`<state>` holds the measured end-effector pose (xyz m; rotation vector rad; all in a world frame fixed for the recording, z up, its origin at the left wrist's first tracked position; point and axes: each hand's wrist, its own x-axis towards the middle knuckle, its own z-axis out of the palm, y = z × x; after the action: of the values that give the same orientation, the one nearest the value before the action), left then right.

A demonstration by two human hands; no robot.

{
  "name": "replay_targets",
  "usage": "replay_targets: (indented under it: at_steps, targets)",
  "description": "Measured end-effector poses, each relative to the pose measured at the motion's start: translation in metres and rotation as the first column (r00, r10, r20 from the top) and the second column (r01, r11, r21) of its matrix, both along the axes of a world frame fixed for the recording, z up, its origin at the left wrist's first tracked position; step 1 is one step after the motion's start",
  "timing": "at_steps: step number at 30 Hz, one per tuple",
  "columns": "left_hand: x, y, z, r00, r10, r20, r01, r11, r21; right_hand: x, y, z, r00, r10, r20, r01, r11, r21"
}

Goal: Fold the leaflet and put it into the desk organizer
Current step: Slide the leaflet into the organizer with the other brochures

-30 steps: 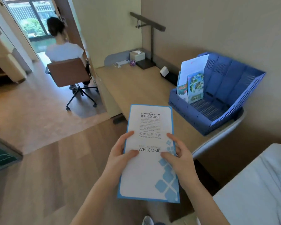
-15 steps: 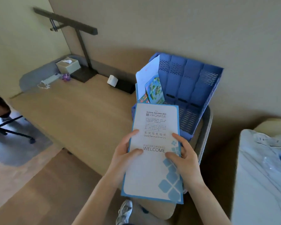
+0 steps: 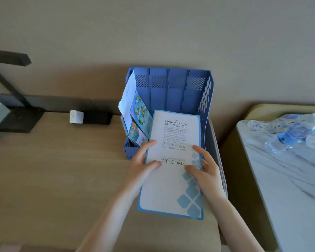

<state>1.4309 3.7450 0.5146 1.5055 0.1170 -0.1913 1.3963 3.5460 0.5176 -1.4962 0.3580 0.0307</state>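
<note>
I hold a white leaflet point(image 3: 173, 135) with a blue border and the word WELCOME, folded to a tall narrow panel. My left hand point(image 3: 144, 162) grips its left edge and my right hand point(image 3: 205, 166) grips its right edge, thumbs on the front. The leaflet's top end lies over the front of the blue desk organizer point(image 3: 178, 88), which stands against the wall at the desk's right end. The organizer's left slot holds a white sheet point(image 3: 126, 100) and colourful brochures point(image 3: 141, 113); its other slots look empty.
A wooden desk point(image 3: 58, 170) spreads to the left, with a black lamp base point(image 3: 18, 119), a white cube charger point(image 3: 76, 116) and a small box at the far left edge. On the right is a marble-look surface point(image 3: 289, 188) with clear plastic water bottles point(image 3: 295, 135).
My view has swung right and closer to the desk, and both hands have carried the leaflet forward until its top overlaps the organizer. The grip is the same.
</note>
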Motion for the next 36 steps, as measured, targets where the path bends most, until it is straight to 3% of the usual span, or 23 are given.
replay_targets:
  at_steps: [8, 14, 20, 24, 29, 36]
  targets:
    - [0.037, 0.003, 0.005, 0.998, 0.005, 0.063, -0.007, 0.999, 0.034, 0.041, -0.006, 0.004, 0.995, 0.096, 0.040, -0.090, 0.988, -0.123]
    - [0.085, 0.024, 0.048, 0.982, -0.060, 0.176, 0.017, 0.972, 0.236, 0.128, -0.005, 0.033, 0.956, 0.224, 0.188, -0.183, 0.959, -0.216]
    - [0.117, 0.031, 0.061, 0.951, -0.044, 0.307, -0.091, 0.906, 0.412, 0.204, 0.000, 0.037, 0.895, 0.310, 0.320, -0.230, 0.937, -0.264]
    - [0.133, 0.021, 0.046, 0.939, 0.064, 0.339, -0.217, 0.872, 0.438, 0.245, 0.007, 0.027, 0.853, 0.375, 0.363, -0.280, 0.915, -0.289]
    - [0.150, 0.007, 0.011, 0.858, 0.221, 0.464, -0.443, 0.776, 0.449, 0.285, 0.021, -0.006, 0.811, 0.468, 0.350, -0.322, 0.858, -0.400]
    - [0.147, -0.007, -0.041, 0.832, 0.380, 0.404, -0.543, 0.707, 0.453, 0.309, 0.040, -0.053, 0.754, 0.611, 0.243, -0.450, 0.749, -0.487]
